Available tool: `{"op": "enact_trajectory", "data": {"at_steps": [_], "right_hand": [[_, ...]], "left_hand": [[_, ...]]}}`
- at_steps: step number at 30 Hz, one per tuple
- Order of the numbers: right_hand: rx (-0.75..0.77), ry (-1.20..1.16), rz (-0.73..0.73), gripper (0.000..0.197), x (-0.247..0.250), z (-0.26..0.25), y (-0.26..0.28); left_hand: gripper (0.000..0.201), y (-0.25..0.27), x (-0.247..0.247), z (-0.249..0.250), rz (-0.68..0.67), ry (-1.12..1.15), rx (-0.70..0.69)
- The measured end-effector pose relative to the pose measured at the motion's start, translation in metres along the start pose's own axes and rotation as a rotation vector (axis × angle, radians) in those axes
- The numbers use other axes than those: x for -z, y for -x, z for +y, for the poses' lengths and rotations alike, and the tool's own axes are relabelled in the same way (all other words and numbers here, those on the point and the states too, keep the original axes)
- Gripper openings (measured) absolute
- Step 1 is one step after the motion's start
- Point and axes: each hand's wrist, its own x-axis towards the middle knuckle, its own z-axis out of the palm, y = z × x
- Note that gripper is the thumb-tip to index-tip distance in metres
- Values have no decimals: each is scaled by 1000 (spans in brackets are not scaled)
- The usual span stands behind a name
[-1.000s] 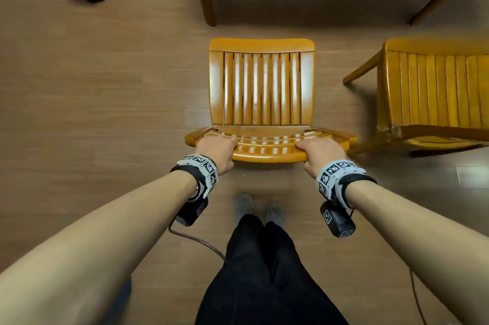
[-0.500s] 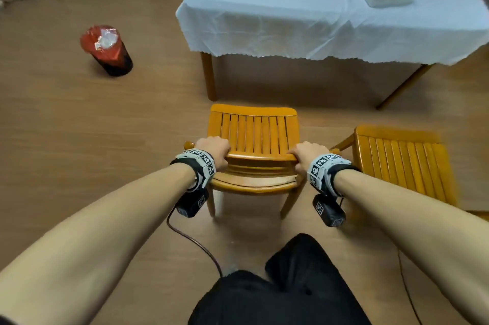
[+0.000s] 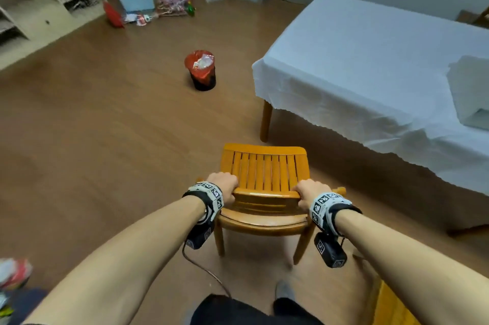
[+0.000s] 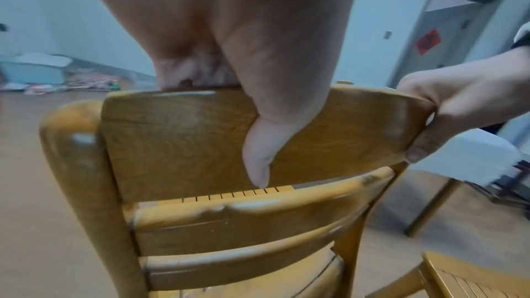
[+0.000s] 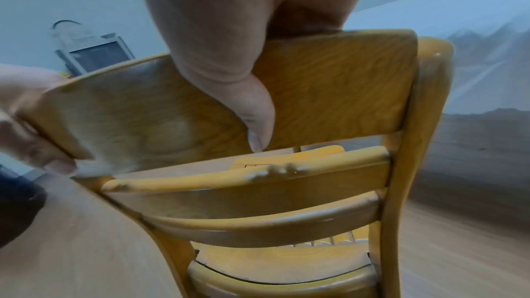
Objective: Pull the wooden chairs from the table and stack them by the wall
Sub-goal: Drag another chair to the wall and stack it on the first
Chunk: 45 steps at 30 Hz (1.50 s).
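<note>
Wooden chair (image 3: 265, 176) directly ahead of me, clear of table (image 3: 370, 81), seat facing away. Left hand (image 3: 223, 185) and right hand (image 3: 310, 191) both clamp top back rail, thumbs behind. Rail runs left-right between hands; both equally near. I judge carry comes next.

I see a honey-orange slatted chair (image 3: 265, 173), a white cloth (image 3: 370, 73) over the table, a brown wood-grain floor (image 3: 105, 126), a red-lined black bin (image 3: 200, 70), and black-and-white checked wristbands (image 3: 209, 196).
</note>
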Motion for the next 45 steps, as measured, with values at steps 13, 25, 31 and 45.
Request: {"op": "enact_trajectory", "data": {"at_steps": [13, 25, 31, 45], "right_hand": [[383, 372, 24, 24, 69, -81, -143], [224, 309, 18, 14, 148, -182, -281], [99, 188, -22, 14, 194, -220, -352], [71, 106, -1, 19, 324, -229, -505]], "left_hand": [[5, 1, -25, -63, -81, 223, 395], [18, -102, 29, -252, -37, 111, 221], [14, -174, 82, -347, -52, -6, 88], [31, -365, 228, -480, -112, -111, 92]]}}
